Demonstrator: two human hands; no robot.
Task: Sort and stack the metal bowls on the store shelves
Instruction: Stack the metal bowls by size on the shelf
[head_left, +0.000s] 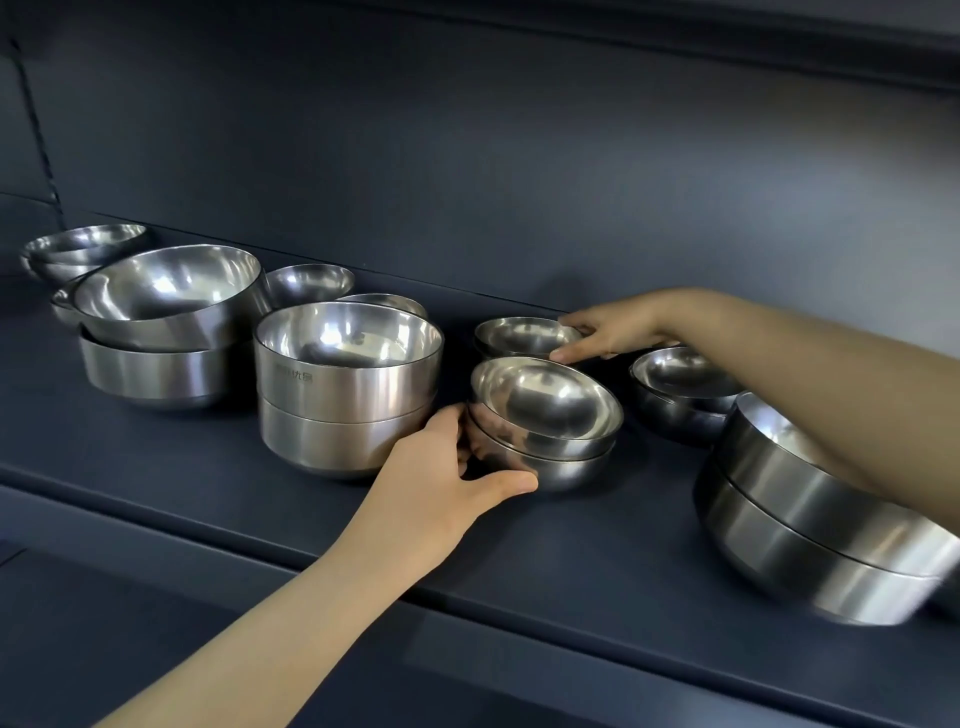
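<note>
A dark shelf (171, 499) carries many shiny metal bowls. My left hand (441, 478) grips the lower left side of a small stack of two bowls (545, 421) at mid-shelf; its top bowl sits tilted. Behind that stack stands a single small bowl (519, 338), and my right hand (608, 332) holds its right rim with thumb and fingers. A tall stack of two large bowls (345, 384) stands just left of my left hand.
At the far left are a tilted large bowl on another (166, 312) and several small bowls (83, 249). A small stack (680, 389) sits under my right forearm, and a large two-bowl stack (810, 514) stands at the right front edge. The shelf's back wall is close behind.
</note>
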